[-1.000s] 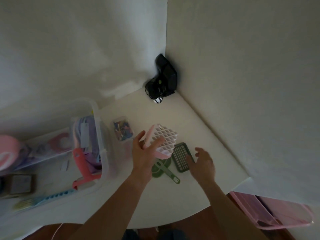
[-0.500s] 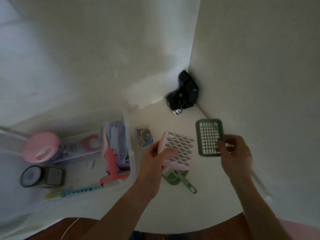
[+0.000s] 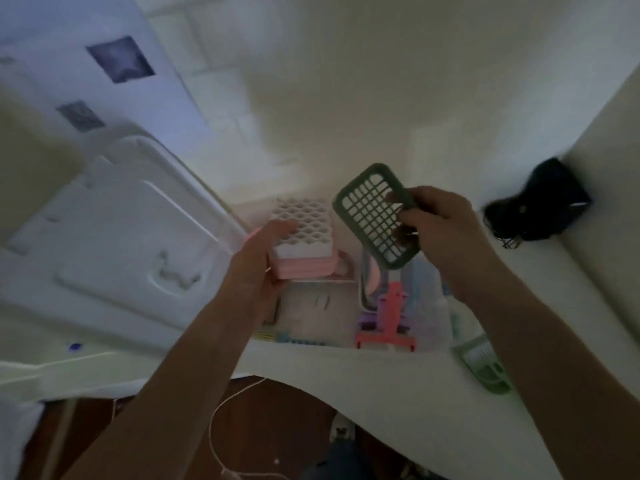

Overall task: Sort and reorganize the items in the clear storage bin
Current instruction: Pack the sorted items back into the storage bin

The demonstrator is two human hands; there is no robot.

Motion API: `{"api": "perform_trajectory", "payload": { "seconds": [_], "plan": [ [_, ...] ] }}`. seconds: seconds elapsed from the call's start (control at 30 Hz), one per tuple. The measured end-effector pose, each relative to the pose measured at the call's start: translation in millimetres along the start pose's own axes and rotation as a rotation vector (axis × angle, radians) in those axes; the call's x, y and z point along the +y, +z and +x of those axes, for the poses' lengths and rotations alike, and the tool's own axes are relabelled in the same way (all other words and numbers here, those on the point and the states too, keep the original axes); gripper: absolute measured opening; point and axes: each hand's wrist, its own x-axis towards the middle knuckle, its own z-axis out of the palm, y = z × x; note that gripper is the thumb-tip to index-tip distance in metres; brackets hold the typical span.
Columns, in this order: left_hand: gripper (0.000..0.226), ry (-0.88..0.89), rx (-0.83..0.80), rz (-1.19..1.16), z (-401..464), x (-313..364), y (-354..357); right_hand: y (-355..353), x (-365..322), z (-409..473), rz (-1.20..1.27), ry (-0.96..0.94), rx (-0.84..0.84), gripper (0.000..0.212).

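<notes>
My left hand (image 3: 258,258) grips a pink tray with a white honeycomb grid top (image 3: 303,237), held above the clear storage bin (image 3: 433,336). My right hand (image 3: 438,220) holds a green rectangular grid (image 3: 372,213) by its right edge, tilted, above the bin's middle. Inside the bin stands a coral pink T-shaped tool (image 3: 389,317) with purple and light blue items beside it; the rest of the contents are blurred. The frame is motion-blurred.
A large white bin lid (image 3: 121,244) leans at the left. A green handled utensil (image 3: 485,368) lies on the white table at the right. A black object with cords (image 3: 540,206) sits in the wall corner. The table's curved front edge (image 3: 346,393) is below, with a white cord over the floor.
The view has swung left, so the bin now lies under both hands. Both hands moved over the bin with their items, and the green grid is now tilted.
</notes>
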Motion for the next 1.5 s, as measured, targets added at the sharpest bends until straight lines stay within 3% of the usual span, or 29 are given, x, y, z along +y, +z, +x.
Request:
{"api": "perform_trajectory", "payload": {
  "seconds": [0.2, 0.3, 0.4, 0.53, 0.77, 0.8, 0.87, 0.9, 1.0, 1.23, 1.43, 1.5],
  "plan": [
    [0.041, -0.258, -0.011, 0.112, 37.0, -20.0, -72.2, 67.5, 34.5, 13.2, -0.039, 0.138, -0.005, 0.021],
    [0.040, -0.445, 0.007, 0.240, 52.9, -51.3, -85.7, 90.4, 61.7, 6.7, 0.092, 0.349, 0.044, 0.018],
    [0.025, -0.561, -0.016, 0.382, 79.9, -72.8, -87.1, 103.2, 77.2, 1.1, 0.187, 0.469, 0.206, 0.010],
    [0.013, -0.687, -0.115, 0.460, 114.4, -91.7, -77.5, 96.3, 75.4, 2.3, 0.255, 0.413, 0.402, 0.013],
    [0.073, -0.677, -0.210, 0.533, 195.1, -187.1, -97.0, 74.2, 82.8, 1.9, 0.050, 0.294, 0.477, 0.020],
    [0.066, -0.681, -0.212, 0.522, 181.4, -172.2, -86.6, 72.2, 83.7, 0.8, 0.055, 0.296, 0.480, 0.021],
    [0.021, -0.673, -0.207, 0.516, 156.6, -145.0, -73.4, 69.2, 86.4, -1.9, 0.071, 0.312, 0.482, 0.023],
    [0.009, -0.672, -0.229, 0.548, 150.9, -141.0, -72.7, 68.5, 87.7, -3.4, 0.076, 0.316, 0.482, 0.024],
    [0.046, -0.673, -0.185, 0.630, 157.1, -149.5, -80.5, 64.5, 91.2, -6.9, 0.067, 0.308, 0.507, 0.024],
    [0.005, -0.415, -0.219, 0.759, 160.0, -152.9, -74.7, 62.5, 95.0, -14.3, 0.038, 0.345, 0.534, 0.019],
    [0.023, -0.379, -0.239, 0.788, 161.0, -163.8, -77.6, 60.6, 92.5, -17.2, 0.069, 0.359, 0.556, 0.019],
    [0.047, -0.399, -0.190, 0.861, 181.4, -191.8, -92.9, 61.7, 94.0, -17.3, 0.092, 0.376, 0.566, 0.019]
  ]
}}
